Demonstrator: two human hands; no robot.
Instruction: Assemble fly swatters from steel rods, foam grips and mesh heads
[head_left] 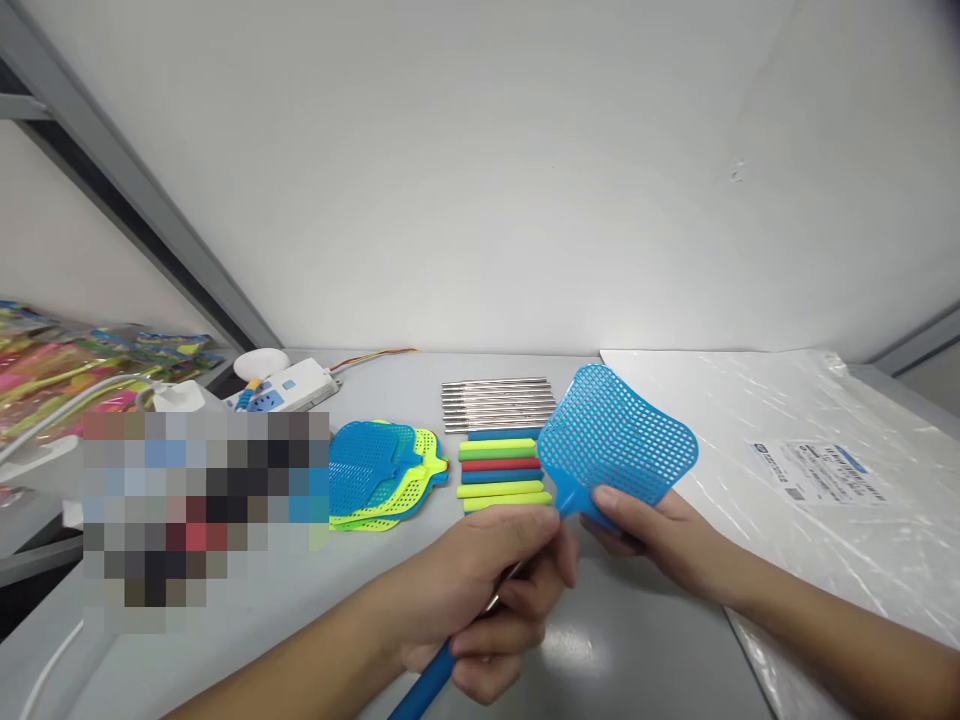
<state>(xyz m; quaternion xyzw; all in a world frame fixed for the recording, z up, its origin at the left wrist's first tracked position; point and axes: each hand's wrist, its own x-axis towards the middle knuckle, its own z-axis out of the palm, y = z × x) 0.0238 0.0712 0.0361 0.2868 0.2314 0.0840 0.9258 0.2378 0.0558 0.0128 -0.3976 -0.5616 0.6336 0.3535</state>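
Observation:
My right hand [645,520] pinches the lower edge of a blue perforated fly swatter head [615,435], thumb on the near face. My left hand [502,590] is closed around a thin metal rod [492,602] with a blue handle [429,688] at its lower end. The left thumb and forefinger meet at the narrow neck of the swatter head, so I cannot tell how far the rod sits in it. Behind the hands lie several coloured handles [501,464] in a column and several silver rods [496,404] side by side.
Left of the handles is a pile of blue and yellow swatter heads [375,470]. A white power strip [289,388] with cables stands farther left, near bagged colourful goods [82,370]. A pixelated patch hides part of the table. Clear plastic-wrapped white sheeting [750,400] with a label covers the right side.

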